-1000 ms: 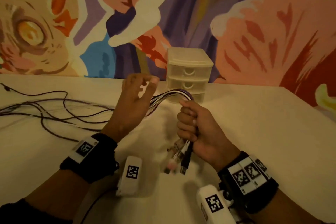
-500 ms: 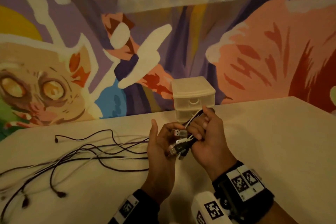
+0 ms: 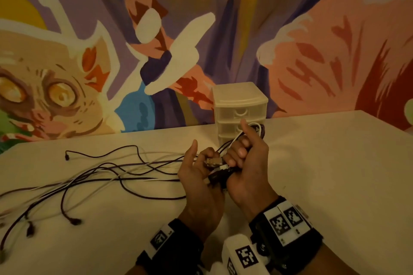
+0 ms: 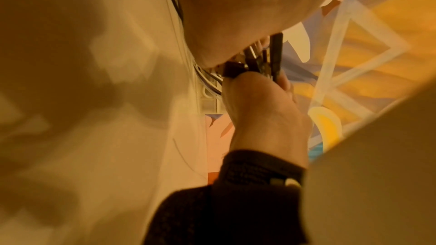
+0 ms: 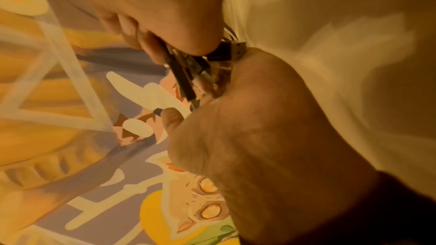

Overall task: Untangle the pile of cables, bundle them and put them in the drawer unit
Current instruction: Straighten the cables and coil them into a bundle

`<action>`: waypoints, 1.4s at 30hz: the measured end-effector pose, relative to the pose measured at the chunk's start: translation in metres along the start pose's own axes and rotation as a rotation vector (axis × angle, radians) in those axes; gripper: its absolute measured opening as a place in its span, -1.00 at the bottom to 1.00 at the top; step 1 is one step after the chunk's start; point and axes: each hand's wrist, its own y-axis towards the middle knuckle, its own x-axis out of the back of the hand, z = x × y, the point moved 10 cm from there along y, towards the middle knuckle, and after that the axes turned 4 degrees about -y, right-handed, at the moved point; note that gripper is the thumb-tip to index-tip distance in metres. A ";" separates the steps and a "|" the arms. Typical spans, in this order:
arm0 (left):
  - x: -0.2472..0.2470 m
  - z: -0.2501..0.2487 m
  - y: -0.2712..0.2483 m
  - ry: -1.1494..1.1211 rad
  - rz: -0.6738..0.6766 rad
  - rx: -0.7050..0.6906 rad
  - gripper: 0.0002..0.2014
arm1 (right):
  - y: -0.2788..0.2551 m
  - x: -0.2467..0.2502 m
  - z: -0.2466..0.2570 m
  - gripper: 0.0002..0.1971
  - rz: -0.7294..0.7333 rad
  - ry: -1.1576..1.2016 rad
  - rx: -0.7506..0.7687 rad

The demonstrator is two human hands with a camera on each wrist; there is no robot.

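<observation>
Both hands meet over the table in front of the drawer unit (image 3: 240, 105), a small translucent stack of three drawers that look shut. My right hand (image 3: 239, 152) grips the cable bundle (image 3: 257, 128) in a fist, thumb up, with a loop of white and dark cable over the top. My left hand (image 3: 207, 156) curls its fingers round the plug ends (image 3: 213, 161) of that bundle. The wrist views show the plugs (image 4: 259, 62) (image 5: 200, 70) squeezed between the two hands. The cables' loose tails (image 3: 100, 174) trail left across the table.
The pale table (image 3: 324, 174) stands against a painted mural wall. Dark and white cable tails with small plugs (image 3: 74, 221) lie across its left half, reaching the left edge. The drawer unit stands at the back, against the wall.
My left hand, open and apart one second ago, has come to the plug ends and curled round them. The right hand has turned the bundle so the plugs no longer hang down.
</observation>
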 end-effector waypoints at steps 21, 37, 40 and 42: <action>-0.036 -0.061 0.003 1.208 0.178 -0.563 -0.62 | 0.016 0.008 0.050 -0.44 0.113 0.127 0.142; -0.046 -0.051 -0.002 1.307 0.280 -0.562 -0.95 | 0.024 0.025 0.048 -0.44 -0.018 0.148 0.103; -0.041 -0.039 0.001 1.258 0.297 -0.428 -0.93 | 0.025 0.025 0.050 -0.42 -0.014 0.150 0.100; -0.037 -0.029 0.003 1.251 0.293 -0.302 -0.90 | 0.025 0.023 0.052 -0.41 -0.002 0.156 0.101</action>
